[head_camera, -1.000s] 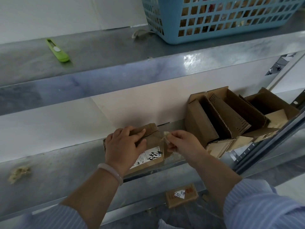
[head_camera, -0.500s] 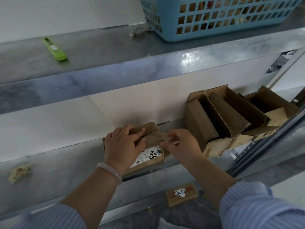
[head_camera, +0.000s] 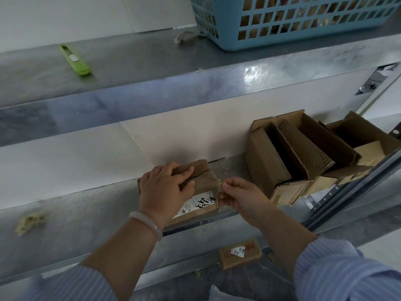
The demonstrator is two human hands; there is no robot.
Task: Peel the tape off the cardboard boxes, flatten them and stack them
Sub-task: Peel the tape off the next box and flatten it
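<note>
A small taped cardboard box [head_camera: 201, 192] with a white shipping label sits on the lower metal ledge [head_camera: 86, 218]. My left hand [head_camera: 162, 190] lies over its top and grips it, fingers curled over the upper edge. At the box's right end my right hand [head_camera: 240, 197] pinches a strip of tape [head_camera: 219, 184] between thumb and fingertips. To the right, several opened cardboard boxes [head_camera: 303, 157] lean together against the wall.
A green utility knife [head_camera: 74, 60] lies on the upper ledge, and a blue plastic basket [head_camera: 293, 20] stands at its far right. A crumpled wad of tape [head_camera: 29, 221] sits on the lower ledge at left. Another small labelled box [head_camera: 239, 254] lies on the floor below.
My right hand shifted along the box's right end, still pinching the tape. The left hand stayed on the box top.
</note>
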